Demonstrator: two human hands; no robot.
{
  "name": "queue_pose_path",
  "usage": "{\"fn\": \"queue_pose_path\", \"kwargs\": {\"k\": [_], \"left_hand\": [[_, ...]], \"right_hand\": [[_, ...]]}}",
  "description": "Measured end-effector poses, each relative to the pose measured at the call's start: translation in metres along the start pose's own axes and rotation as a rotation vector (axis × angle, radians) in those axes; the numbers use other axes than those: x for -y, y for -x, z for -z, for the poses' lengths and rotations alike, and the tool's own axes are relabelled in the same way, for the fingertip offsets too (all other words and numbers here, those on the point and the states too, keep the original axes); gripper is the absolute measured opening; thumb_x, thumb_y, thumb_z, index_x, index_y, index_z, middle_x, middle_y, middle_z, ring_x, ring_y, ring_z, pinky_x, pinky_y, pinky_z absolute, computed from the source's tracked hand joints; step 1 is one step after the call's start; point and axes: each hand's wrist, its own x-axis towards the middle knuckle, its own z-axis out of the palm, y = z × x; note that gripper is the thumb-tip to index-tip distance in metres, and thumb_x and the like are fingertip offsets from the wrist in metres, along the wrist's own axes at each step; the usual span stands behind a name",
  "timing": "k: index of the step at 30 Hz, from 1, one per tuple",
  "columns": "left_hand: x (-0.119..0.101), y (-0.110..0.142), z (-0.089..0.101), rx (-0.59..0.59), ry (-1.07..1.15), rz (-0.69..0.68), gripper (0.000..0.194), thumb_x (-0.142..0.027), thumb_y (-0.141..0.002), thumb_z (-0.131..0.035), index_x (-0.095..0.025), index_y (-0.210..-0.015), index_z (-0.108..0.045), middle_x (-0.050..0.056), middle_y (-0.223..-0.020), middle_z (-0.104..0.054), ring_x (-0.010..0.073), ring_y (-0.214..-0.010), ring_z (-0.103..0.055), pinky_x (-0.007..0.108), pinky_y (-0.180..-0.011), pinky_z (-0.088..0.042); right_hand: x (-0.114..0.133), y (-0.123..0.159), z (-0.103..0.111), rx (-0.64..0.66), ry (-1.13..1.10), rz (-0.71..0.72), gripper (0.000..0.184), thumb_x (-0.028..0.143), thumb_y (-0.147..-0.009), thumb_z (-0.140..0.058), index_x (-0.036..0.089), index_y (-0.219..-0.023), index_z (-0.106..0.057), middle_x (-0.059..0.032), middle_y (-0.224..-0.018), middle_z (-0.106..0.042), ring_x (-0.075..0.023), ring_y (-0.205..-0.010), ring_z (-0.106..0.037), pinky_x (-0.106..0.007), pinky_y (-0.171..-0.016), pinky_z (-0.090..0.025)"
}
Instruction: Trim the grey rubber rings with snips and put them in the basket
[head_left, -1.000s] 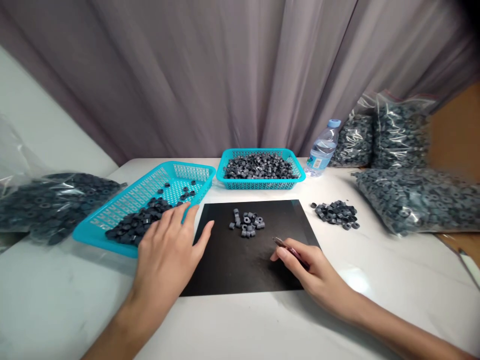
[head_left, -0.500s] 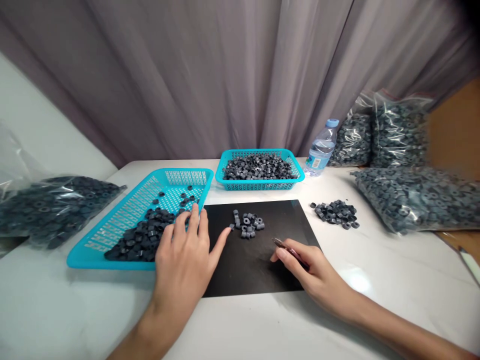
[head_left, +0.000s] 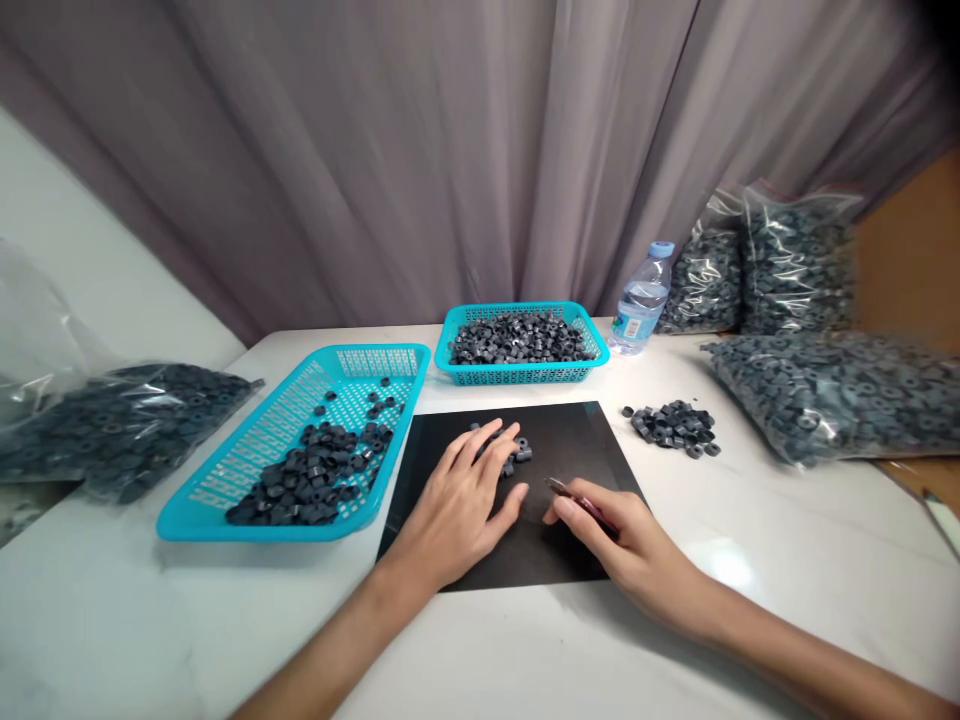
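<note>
Grey rings (head_left: 523,452): a small group on the black mat (head_left: 559,430), partly under the left grip (head_left: 457,510) and partly showing just beyond its thumb and at its fingertips. Count not possible; the fingers hide some.

Left grip: palm down, fingers reaching forward and slightly parted, thumb held away from them. Nothing seen pinched. Contact between fingertips and rings cannot be confirmed.

Right grip (head_left: 637,540): thumb and fingers pinching 1 slim tool (head_left: 592,511), its pointed end toward the left grip, near the rings but apart from them. Tool type uncertain.

Step in hand (judgement): handling of the ring group by the left grip, with the tool held ready beside it. Next move (judgement): picking up 1 ring would call for thumb and fingertips to close around it, with the tool tip kept clear of the fingers.

Outward from the left grip:
- left: turquoise basket (head_left: 330,533), partly filled with dark rings; farther left, 1 clear bag (head_left: 157,420) of similar pieces.
- beyond: 2nd turquoise basket (head_left: 525,369), heaped with rings.

Outward from the right grip:
- beyond and to the right: loose pile (head_left: 675,426) on the white surface (head_left: 525,660), off the mat.
- farther beyond: water bottle (head_left: 641,310), upright, and 3 filled bags (head_left: 840,400).
</note>
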Motion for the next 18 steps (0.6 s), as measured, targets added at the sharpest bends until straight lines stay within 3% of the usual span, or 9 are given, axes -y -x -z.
{"fn": "queue_pose_path", "kwargs": {"k": [3,10,15,18], "left_hand": [[0.0008,-0.0002,0.0003,0.008,0.018,0.004,0.043,-0.025,-0.102,-0.048,-0.02,-0.144,-0.046,0.011,-0.149,-0.057,0.0274,-0.146,-0.043,0.047,-0.119,-0.036],[0.003,-0.0007,-0.0006,0.072,0.002,0.064,0.06,-0.043,-0.102,-0.051,-0.021,-0.156,-0.036,0.012,-0.163,-0.04,0.0287,-0.152,-0.031,0.048,-0.123,-0.029],[0.0055,0.0,-0.0042,0.09,0.046,0.072,0.053,-0.047,-0.1,-0.053,-0.022,-0.147,-0.05,0.014,-0.156,-0.047,0.0313,-0.147,-0.038,0.052,-0.121,-0.032],[0.0061,0.0004,-0.0056,0.085,0.06,0.083,0.055,-0.048,-0.099,-0.054,-0.02,-0.145,-0.051,0.015,-0.152,-0.051,0.032,-0.144,-0.042,0.052,-0.119,-0.034]], "right_hand": [[0.0002,-0.0009,0.0006,0.0,0.009,0.003,0.044,0.052,-0.105,-0.043,0.017,-0.091,-0.068,0.003,-0.068,-0.047,-0.0131,-0.062,-0.041,-0.025,-0.057,-0.033],[0.0019,-0.0009,0.0018,-0.001,0.008,0.013,0.043,0.049,-0.106,-0.042,0.018,-0.092,-0.067,0.001,-0.074,-0.055,-0.0137,-0.067,-0.048,-0.025,-0.062,-0.037],[0.0018,-0.0006,0.0019,-0.001,0.01,0.009,0.043,0.05,-0.106,-0.042,0.018,-0.092,-0.067,0.0014,-0.074,-0.054,-0.0135,-0.066,-0.047,-0.025,-0.061,-0.036],[0.0027,-0.0006,0.0021,0.002,0.0,0.006,0.042,0.05,-0.106,-0.043,0.018,-0.092,-0.066,0.0019,-0.074,-0.054,-0.0129,-0.066,-0.045,-0.025,-0.061,-0.035]]}}
